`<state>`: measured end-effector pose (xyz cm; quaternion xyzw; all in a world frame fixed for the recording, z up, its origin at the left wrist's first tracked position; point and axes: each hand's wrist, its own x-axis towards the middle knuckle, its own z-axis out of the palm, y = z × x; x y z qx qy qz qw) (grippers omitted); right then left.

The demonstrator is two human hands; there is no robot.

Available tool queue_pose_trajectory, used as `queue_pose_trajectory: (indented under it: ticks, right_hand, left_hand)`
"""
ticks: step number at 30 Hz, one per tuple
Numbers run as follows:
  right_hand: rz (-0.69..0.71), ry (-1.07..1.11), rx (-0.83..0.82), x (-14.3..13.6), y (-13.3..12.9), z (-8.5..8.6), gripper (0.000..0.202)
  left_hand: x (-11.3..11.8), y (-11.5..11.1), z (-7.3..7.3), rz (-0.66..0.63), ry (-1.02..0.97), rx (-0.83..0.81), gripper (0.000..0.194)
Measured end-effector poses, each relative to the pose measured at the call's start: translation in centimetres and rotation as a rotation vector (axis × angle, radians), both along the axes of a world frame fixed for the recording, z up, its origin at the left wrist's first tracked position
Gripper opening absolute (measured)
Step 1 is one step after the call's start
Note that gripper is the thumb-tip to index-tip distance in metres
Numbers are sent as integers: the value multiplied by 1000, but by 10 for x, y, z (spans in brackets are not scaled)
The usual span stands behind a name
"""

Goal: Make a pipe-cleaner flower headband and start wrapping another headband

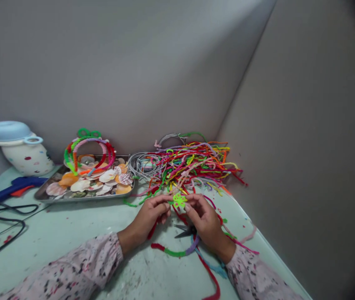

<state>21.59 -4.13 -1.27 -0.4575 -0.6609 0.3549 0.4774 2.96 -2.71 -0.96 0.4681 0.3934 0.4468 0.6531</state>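
Observation:
A small lime-green pipe-cleaner flower (179, 201) is held up between my two hands, above the middle of the table. My left hand (152, 214) pinches its left side between thumb and fingertips. On the other side, the thumb and forefinger of my right hand (205, 218) are closed on it. Scissors with dark blades (183, 230) lie beneath, their handles hidden by my right hand. A curved pipe cleaner in red, green and purple (176, 253) rests on the table close below the hands.
Behind my hands is a heap of coloured pipe cleaners (196, 162) beside coiled grey wire (144, 164). A metal tray (83, 201) holds shells and pipe-cleaner hoops (74, 156). At left are a blue glue gun (2, 193), its black cord and a lidded white container (27, 156).

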Motion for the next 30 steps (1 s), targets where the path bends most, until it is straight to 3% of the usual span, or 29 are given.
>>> queue_pose_trajectory:
  ticks: [9, 11, 15, 20, 22, 25, 28, 30]
  right_hand:
    - [-63, -230, 382, 2, -1, 8, 19]
    - [-60, -203, 331, 1, -2, 6, 21]
    - [-8, -64, 65, 1, -2, 2, 27]
    - [146, 113, -196, 2, -3, 2, 26]
    - [152, 188, -197, 1, -6, 5, 28]
    - [73, 308, -102, 0, -10, 11, 23]
    - [2, 374, 39, 1, -13, 16, 20]
    - [-9, 381, 91, 1, -13, 16, 18]
  left_hand:
    - [3, -1, 4, 40, 89, 41, 29]
    - [3, -2, 6, 56, 134, 64, 27]
    - [3, -4, 10, 97, 209, 128, 22]
    - [-1, -3, 18, 166, 269, 285, 19]
    - [-3, -3, 24, 207, 326, 423, 18]
    - [-7, -5, 32, 382, 391, 578, 20]
    - [-7, -12, 39, 568, 382, 623, 14]
    - [-4, -18, 43, 565, 374, 616, 10]
